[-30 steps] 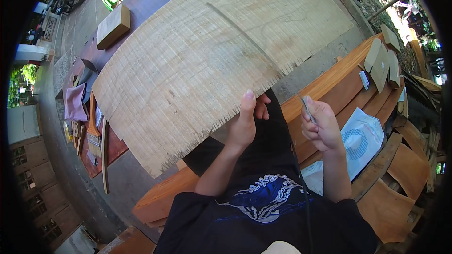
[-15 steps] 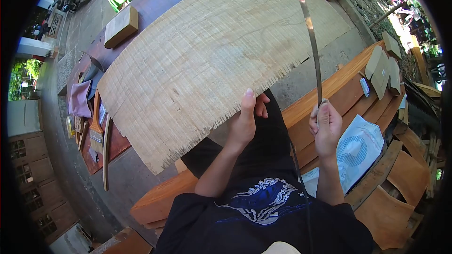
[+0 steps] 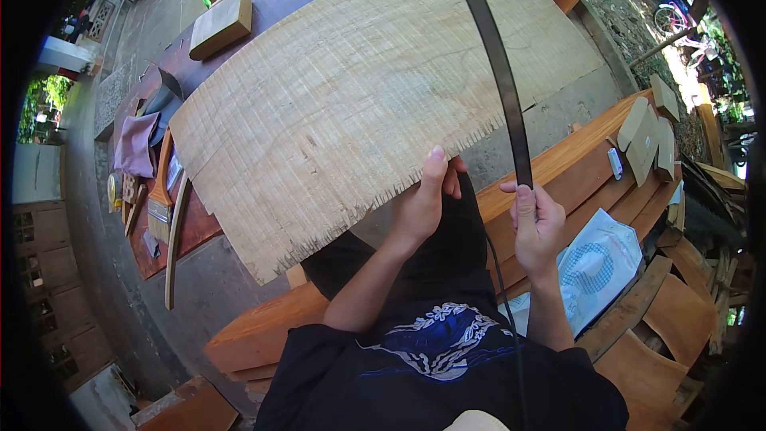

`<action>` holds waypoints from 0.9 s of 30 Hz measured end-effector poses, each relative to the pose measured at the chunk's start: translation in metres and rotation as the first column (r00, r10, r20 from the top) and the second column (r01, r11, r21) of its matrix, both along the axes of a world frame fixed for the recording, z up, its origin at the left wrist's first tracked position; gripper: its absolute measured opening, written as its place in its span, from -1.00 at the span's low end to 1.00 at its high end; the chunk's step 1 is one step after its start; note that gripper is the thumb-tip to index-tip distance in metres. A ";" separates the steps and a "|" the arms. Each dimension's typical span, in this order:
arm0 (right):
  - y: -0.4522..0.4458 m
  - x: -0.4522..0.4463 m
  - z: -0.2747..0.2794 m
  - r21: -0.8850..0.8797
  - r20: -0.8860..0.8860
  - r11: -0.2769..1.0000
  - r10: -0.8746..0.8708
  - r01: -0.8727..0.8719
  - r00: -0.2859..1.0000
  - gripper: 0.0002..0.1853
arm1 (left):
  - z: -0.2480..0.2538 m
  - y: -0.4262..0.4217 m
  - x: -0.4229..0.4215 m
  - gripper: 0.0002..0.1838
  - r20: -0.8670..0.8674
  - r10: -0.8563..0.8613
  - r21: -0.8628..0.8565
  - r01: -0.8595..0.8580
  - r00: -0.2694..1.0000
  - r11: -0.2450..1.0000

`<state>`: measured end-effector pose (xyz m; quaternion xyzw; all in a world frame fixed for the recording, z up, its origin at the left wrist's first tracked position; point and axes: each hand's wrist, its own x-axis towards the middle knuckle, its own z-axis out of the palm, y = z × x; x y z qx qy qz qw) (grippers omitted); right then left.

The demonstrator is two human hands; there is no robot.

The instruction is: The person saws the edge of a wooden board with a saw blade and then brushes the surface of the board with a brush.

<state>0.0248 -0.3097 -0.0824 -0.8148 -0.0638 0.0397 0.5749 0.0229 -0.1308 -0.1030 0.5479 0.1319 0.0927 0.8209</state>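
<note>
A thin plywood sheet (image 3: 343,104) with a rough, splintered near edge slants across the table in front of me. My left hand (image 3: 421,206) pinches that edge, thumb on top and fingers curled underneath. In my right hand (image 3: 538,223) is a long, dark, flexible metal strip (image 3: 503,80) with a round hole near its far end, like a saw blade. Thumb and fingers close around its lower part. The strip stands up in front of the sheet's right side; I cannot tell whether it touches the wood.
A wooden block (image 3: 222,25) sits on the table beyond the sheet. At left lie a paintbrush (image 3: 161,211), a pink cloth (image 3: 136,144) and a curved wooden strip (image 3: 177,239). Stacked reddish planks (image 3: 574,156) run to the right, with a white plastic bag (image 3: 598,263) on them.
The metal strip has turned to show its broad face, and its holed end has come into view. My right hand has shifted slightly left. My left hand still grips the sheet's edge.
</note>
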 end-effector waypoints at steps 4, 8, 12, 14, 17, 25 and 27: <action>0.003 0.003 0.004 -0.079 0.002 0.997 0.019 -0.018 1.000 -0.66 | -0.001 -0.001 -0.001 -0.47 -0.013 -0.015 0.000 0.015 1.000 1.000; 0.009 -0.002 0.009 -0.098 -0.001 0.995 0.009 -0.009 1.000 -0.66 | -0.007 0.007 -0.006 -0.54 0.023 -0.032 -0.093 0.034 0.999 0.995; 0.006 -0.001 0.017 -0.143 -0.003 0.990 0.019 -0.020 1.000 -0.66 | -0.004 0.001 -0.003 -0.48 -0.001 -0.014 -0.024 0.014 1.000 1.000; 0.007 -0.002 0.019 -0.160 -0.014 0.987 0.015 -0.017 1.000 -0.67 | -0.006 0.003 -0.004 -0.55 0.007 -0.032 -0.085 0.032 0.999 0.996; 0.009 -0.002 0.021 -0.167 -0.018 0.986 -0.002 -0.001 1.000 -0.67 | -0.011 0.003 -0.003 -0.57 0.041 -0.047 -0.114 0.051 0.998 0.992; 0.017 -0.009 0.033 -0.255 -0.035 0.967 -0.020 0.010 0.999 -0.68 | -0.011 0.006 -0.004 -0.56 0.052 -0.071 -0.086 0.076 0.996 0.993; 0.022 -0.010 0.039 -0.296 -0.022 0.955 -0.036 0.027 0.999 -0.68 | -0.010 0.006 -0.004 -0.56 0.041 -0.084 -0.076 0.087 0.996 0.993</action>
